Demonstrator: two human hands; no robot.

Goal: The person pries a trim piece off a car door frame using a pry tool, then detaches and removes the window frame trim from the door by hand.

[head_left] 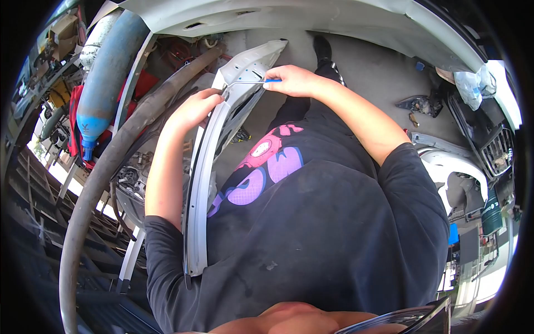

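Note:
A silver-grey car door frame (197,211) stands in front of me, its long edge running from my chest up to a wider end with holes. A dark rubber strip (188,239) follows its outer edge. My left hand (196,110) is closed around the upper part of that edge; its fingertips are partly hidden. My right hand (295,82) grips a thin metal hook tool with a blue handle (272,81). The tool's bent tip reaches the frame just beside my left fingertips.
A large light-coloured car panel (311,22) spans the top. Left are a blue gas cylinder (111,83) and a long brown pipe (83,222). To the right lie a white fender (456,161), a black grille (495,150) and a headlight (417,104) on the floor.

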